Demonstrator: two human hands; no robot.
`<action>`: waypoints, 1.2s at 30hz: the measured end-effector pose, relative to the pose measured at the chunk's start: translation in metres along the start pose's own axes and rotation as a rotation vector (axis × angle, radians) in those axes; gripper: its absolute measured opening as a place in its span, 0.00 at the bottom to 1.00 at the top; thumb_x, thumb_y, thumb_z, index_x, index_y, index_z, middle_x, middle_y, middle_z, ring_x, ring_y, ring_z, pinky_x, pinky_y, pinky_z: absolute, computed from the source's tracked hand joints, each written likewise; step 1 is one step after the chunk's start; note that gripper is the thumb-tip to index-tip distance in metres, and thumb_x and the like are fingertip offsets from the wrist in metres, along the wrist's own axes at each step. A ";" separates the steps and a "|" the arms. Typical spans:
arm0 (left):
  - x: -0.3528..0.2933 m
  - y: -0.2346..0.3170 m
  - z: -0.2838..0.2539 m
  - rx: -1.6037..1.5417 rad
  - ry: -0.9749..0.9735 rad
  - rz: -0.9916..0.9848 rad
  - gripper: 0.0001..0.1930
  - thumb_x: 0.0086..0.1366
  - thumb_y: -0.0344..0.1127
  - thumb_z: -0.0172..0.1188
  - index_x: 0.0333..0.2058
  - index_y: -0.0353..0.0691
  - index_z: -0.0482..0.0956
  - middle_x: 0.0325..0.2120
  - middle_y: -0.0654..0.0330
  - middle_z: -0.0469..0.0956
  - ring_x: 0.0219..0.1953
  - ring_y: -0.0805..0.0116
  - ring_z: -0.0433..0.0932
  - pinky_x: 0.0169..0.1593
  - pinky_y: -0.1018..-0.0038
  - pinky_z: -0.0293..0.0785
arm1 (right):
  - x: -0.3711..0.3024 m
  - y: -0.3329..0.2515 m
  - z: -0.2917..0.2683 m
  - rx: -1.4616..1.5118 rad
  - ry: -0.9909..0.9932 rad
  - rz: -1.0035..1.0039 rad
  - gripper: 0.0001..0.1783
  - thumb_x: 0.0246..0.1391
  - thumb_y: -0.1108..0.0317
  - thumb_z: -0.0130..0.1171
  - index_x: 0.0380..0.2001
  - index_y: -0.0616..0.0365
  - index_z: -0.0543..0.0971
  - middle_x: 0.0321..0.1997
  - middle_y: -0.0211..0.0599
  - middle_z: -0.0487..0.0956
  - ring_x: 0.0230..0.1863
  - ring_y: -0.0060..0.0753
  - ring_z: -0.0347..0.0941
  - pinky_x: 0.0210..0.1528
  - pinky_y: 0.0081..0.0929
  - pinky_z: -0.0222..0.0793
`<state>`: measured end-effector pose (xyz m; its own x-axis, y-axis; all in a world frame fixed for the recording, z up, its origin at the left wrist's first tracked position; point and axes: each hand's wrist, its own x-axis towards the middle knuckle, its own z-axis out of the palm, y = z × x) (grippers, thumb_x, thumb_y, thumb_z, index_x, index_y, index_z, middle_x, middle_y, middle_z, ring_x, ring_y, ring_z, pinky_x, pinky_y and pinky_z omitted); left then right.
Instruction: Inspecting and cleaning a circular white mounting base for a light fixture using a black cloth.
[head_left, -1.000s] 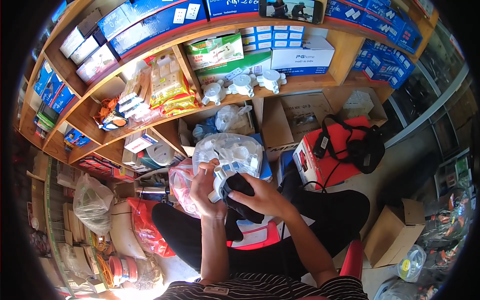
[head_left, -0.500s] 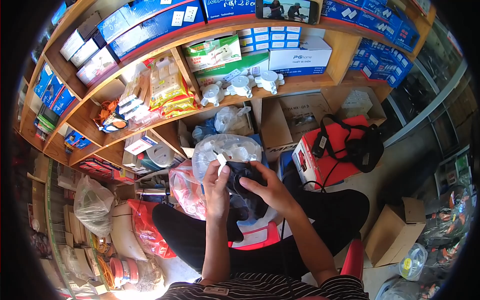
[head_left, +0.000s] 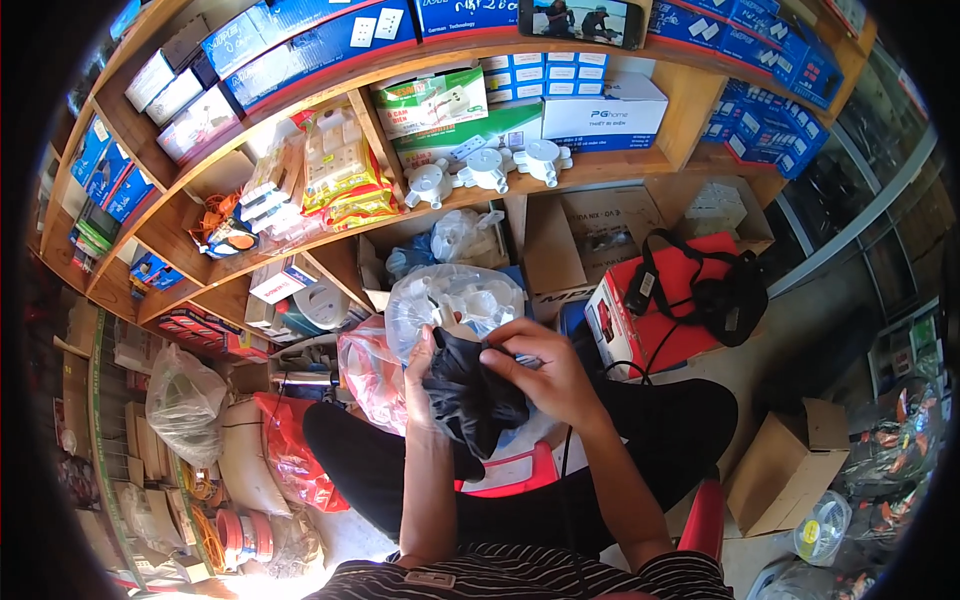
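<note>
Gripping a black plastic bag point(head_left: 470, 395), left hand point(head_left: 422, 375) and right hand point(head_left: 545, 370) pinch its mouth apart, clear bag of white fittings point(head_left: 450, 300) apparently not yet inside.

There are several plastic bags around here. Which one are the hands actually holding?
The black plastic bag, gripped by both the left hand and right hand. The clear bag of white fittings sits just behind it; the pink bag lies left.

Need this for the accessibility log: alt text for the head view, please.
Seen from above, a seated person's left hand and right hand both grip a crumpled black plastic bag over their lap, just below a clear plastic bag of white fittings. Wooden shelves ahead hold blue boxes and white junction boxes; a red box lies at right.
</note>
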<state>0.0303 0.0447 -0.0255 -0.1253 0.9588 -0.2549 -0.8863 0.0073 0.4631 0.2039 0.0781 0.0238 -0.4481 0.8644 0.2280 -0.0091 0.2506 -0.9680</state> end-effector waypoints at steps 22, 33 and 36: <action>0.021 0.063 -0.064 -0.535 -0.239 0.285 0.17 0.71 0.33 0.55 0.54 0.29 0.72 0.31 0.63 0.71 0.27 0.77 0.67 0.31 0.80 0.66 | -0.020 0.005 -0.024 0.812 -0.235 0.020 0.29 0.72 0.56 0.48 0.16 0.61 0.69 0.15 0.36 0.69 0.18 0.30 0.61 0.25 0.30 0.55; 0.000 0.043 -0.024 0.285 -0.331 0.034 0.42 0.66 0.62 0.57 0.61 0.25 0.69 0.31 0.61 0.78 0.24 0.77 0.70 0.31 0.88 0.63 | -0.012 0.002 0.005 0.682 0.368 0.207 0.22 0.73 0.59 0.50 0.23 0.57 0.76 0.24 0.21 0.73 0.27 0.11 0.65 0.34 0.16 0.61; -0.013 0.021 0.012 0.576 -0.324 -0.184 0.40 0.63 0.54 0.68 0.61 0.26 0.71 0.30 0.60 0.81 0.26 0.79 0.73 0.30 0.85 0.66 | -0.012 0.001 0.011 0.687 0.313 0.139 0.19 0.73 0.58 0.50 0.29 0.58 0.75 0.30 0.20 0.71 0.33 0.10 0.62 0.37 0.15 0.59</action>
<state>0.0193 0.0356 -0.0021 0.2238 0.9635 -0.1469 -0.4904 0.2416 0.8373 0.1998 0.0628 0.0193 -0.2129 0.9769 0.0193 -0.5707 -0.1082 -0.8140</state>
